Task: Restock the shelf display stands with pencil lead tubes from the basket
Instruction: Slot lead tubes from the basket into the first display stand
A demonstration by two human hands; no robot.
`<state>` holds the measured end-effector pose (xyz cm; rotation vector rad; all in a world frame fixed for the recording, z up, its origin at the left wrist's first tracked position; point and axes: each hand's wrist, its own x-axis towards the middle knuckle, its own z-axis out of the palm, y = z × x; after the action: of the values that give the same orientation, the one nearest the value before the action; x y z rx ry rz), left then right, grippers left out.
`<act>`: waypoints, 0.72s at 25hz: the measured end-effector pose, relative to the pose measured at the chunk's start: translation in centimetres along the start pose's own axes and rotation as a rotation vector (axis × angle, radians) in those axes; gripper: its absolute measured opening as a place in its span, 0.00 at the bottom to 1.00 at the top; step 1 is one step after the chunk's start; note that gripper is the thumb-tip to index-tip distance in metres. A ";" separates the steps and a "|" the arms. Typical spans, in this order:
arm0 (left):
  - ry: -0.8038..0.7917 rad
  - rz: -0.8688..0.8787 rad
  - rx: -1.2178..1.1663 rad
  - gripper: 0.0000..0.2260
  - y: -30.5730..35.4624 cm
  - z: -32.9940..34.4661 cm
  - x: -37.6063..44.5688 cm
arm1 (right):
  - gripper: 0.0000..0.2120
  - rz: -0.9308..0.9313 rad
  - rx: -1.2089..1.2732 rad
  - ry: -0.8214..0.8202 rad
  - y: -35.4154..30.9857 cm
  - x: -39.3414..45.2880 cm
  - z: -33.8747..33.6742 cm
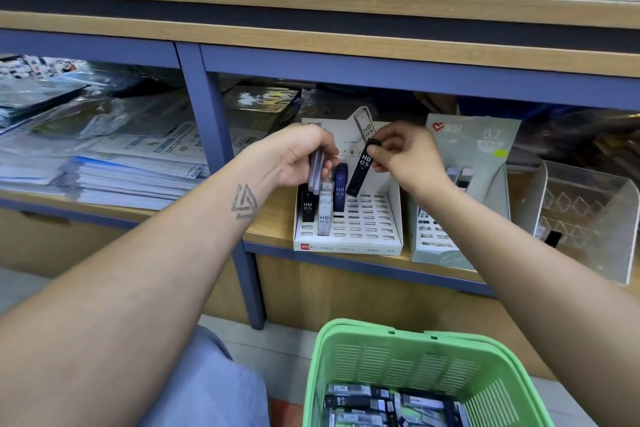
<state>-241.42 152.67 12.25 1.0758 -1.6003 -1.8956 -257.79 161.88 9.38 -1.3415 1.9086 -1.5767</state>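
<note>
We see a black lead tube (362, 168) marked HB 0.5 pinched near its top by the fingers of the right hand (403, 158), hanging tilted above the slotted floor of the white display stand (349, 229) on the shelf (266, 236). In that stand three tubes already sit upright at its nine o'clock side: a black one (307, 208), a pale grey one (324, 215) and a dark blue one (340, 189). The left hand (299, 156) is curled round a small bundle of pale tubes (317, 168), held just above those three. At three o'clock of the white stand, just beside it, stands a pale green display stand (485, 163) marked 0.7, and further toward three o'clock a clear acrylic holder (588, 215). At six o'clock, below the shelf, the green basket (408, 357) holds a heap of lead tubes (384, 402) lying flat. At nine o'clock, in the neighbouring bay, stacks of paper goods (114, 170) lie piled.
</note>
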 end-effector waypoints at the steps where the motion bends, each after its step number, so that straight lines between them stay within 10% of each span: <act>1: -0.005 0.003 -0.022 0.04 0.1 -0.2 -0.1 | 0.09 -0.032 -0.066 -0.004 0.4 -0.1 0.2; 11: 0.205 -0.037 0.107 0.10 -0.1 -2.9 0.0 | 0.06 -0.136 0.089 -0.195 -2.9 -1.6 3.7; 18: 0.236 -0.071 0.144 0.10 -0.8 -5.1 -0.6 | 0.05 -0.328 -0.400 -0.272 -1.0 -3.3 6.8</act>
<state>-236.99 150.15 11.53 1.3768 -1.6000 -1.6446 -250.69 160.59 6.97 -2.0079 1.9688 -1.0892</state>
